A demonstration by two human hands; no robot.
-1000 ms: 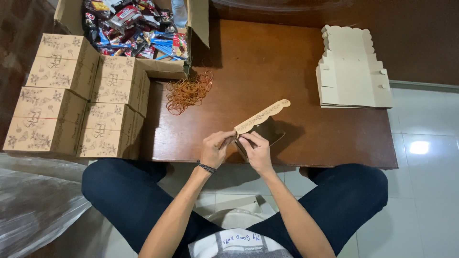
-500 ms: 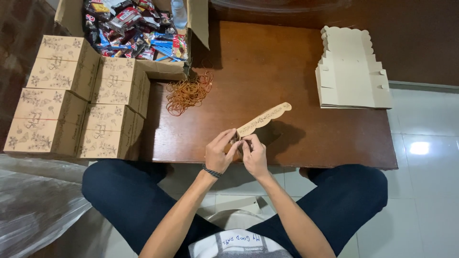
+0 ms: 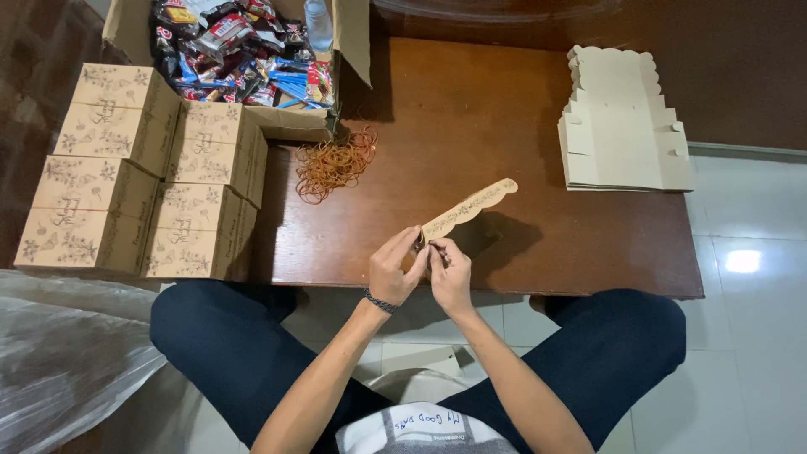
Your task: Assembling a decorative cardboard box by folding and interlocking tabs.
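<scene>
So both hands are pinching the near end of that flat scalloped cardboard piece, and compared to a second ago it hasn't really gone anywhere. It still sticks out at an angle over the front edge of the table. What did change: the left hand and right hand have closed in tighter on each other, fingers narrow and clamped on the card's bottom end. Looks to me like the fiddly folding or fastening bit is still in progress, nothing finished yet. Can't tell if there's a band in the fingers, too small.

Around the table: it's dark brown wood, low, with a pile of rubber bands toward its back left, touching an open carton of wrapped snacks at the back corner. A stack of flat unfolded boxes sits on its right side. Just off the table's left edge there are finished printed boxes stacked up. Person's sitting on a pale tiled floor, clear plastic sheet to the left.
</scene>
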